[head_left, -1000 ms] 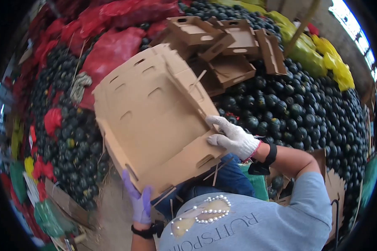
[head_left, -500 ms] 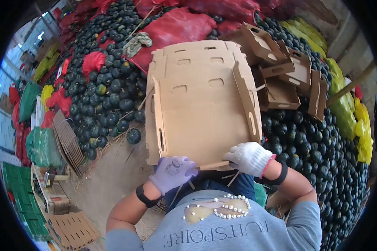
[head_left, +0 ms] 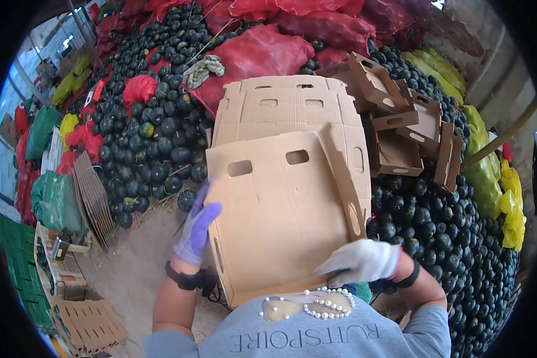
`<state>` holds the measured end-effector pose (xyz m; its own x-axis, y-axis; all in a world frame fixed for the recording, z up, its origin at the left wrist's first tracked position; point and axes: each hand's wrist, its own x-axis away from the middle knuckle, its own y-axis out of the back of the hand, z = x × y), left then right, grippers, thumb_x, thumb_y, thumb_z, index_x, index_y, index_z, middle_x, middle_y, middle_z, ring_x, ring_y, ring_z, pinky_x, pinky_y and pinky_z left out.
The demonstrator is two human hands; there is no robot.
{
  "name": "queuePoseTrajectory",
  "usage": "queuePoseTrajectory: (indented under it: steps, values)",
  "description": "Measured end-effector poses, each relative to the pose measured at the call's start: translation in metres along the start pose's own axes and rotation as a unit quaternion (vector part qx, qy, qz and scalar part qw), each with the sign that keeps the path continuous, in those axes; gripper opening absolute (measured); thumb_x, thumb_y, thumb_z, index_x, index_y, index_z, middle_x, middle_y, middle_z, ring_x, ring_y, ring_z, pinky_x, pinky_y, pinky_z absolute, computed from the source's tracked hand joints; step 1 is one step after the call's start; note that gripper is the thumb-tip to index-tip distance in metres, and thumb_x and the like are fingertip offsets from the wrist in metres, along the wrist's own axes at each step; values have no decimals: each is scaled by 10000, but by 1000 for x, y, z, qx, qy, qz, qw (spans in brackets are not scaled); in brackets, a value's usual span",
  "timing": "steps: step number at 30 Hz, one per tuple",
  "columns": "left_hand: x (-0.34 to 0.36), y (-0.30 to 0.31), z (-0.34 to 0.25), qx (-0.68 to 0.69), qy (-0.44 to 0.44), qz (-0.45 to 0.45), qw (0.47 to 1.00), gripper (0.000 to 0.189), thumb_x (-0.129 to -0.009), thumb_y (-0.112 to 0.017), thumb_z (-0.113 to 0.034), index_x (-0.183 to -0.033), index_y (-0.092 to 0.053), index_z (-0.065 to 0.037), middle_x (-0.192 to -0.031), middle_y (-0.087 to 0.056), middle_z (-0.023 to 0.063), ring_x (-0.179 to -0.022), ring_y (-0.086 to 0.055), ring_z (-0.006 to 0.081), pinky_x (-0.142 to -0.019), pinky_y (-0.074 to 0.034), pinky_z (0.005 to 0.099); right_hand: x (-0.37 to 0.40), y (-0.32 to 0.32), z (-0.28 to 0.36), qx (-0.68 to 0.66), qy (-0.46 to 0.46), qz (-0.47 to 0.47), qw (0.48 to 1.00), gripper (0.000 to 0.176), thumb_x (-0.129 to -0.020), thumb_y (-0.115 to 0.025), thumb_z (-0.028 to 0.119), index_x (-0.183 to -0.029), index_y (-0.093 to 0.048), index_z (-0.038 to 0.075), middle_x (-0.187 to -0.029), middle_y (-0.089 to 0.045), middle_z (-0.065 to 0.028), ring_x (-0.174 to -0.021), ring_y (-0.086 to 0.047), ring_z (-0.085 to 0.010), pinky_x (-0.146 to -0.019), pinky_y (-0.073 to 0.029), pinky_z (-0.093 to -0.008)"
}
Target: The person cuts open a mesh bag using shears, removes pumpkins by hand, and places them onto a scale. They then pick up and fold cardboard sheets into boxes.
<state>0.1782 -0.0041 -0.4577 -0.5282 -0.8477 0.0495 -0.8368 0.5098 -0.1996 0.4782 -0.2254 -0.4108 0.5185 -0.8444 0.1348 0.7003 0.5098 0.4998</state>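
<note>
A partly folded cardboard tray (head_left: 274, 227) is tilted toward my body, its right side wall standing up and two hand slots showing in its far panel. My left hand (head_left: 200, 224), in a purple glove, grips the left edge, thumb over the rim; its fingertips are blurred and partly hidden. At the near right corner my right hand (head_left: 364, 261), in a white knit glove, holds the near edge with fingers inside the tray. Beneath and beyond lies a stack of flat cardboard blanks (head_left: 286, 113) with cut-out slots.
Folded cardboard trays (head_left: 400, 128) lie jumbled at right on heaps of dark green squash (head_left: 441, 227). More squash (head_left: 155, 137) and red mesh sacks (head_left: 262, 56) spread behind. At left are leaning cardboard sheets (head_left: 92, 191) and a green crate (head_left: 21, 262).
The tray has come closer to my body and its far end has lifted off the stack. My left hand has moved from the near edge up to the left side; my right stays near its corner.
</note>
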Motion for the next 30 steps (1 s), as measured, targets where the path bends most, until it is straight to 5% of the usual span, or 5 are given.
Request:
queuePoseTrajectory:
  steps: [4,9,11,24,30]
  values:
    - [2,-4,19,49,24,134,989,614,-964,-617,-366,-1425,-476,13,-1413,-503,115,-1309,-476,211,-1125,-352,341,-12,38,1,111,-126,-594,786,541,-899,-726,241,-1378,-572,42,-1362,-590,-170,-1247,-574,-268,-1056,-442,-363]
    - [-13,7,32,140,52,123,981,513,-999,-552,-390,-1329,-535,2,-1260,-596,87,-1171,-569,199,-1052,-436,338,11,30,-88,-143,-27,-328,934,392,-916,-647,167,-1279,-585,32,-1344,-583,-84,-1221,-539,-184,-1095,-385,-339]
    - [-8,10,41,187,67,121,973,487,-1005,-535,-393,-1301,-552,-7,-1274,-589,85,-1185,-573,212,-1048,-452,353,-3,17,-80,-441,-22,-475,761,261,-927,-616,115,-1176,-585,43,-1268,-606,-85,-1171,-560,-185,-1044,-427,-328]
    - [-15,20,61,187,94,63,976,446,-1032,-544,-311,-1394,-505,-54,-1251,-597,87,-1172,-565,163,-1015,-470,323,3,29,-99,-222,-101,-379,893,275,-932,-615,177,-1160,-650,27,-1261,-619,-110,-1341,-466,-229,-1080,-382,-307]
    - [-10,-34,30,3,-152,-56,987,356,-978,-613,-201,-1294,-562,-45,-1238,-583,81,-1205,-536,169,-1046,-434,314,-29,8,-84,-232,-61,-592,769,239,-891,-597,26,-1128,-596,61,-1076,-588,-10,-1052,-545,-143,-978,-443,-300]
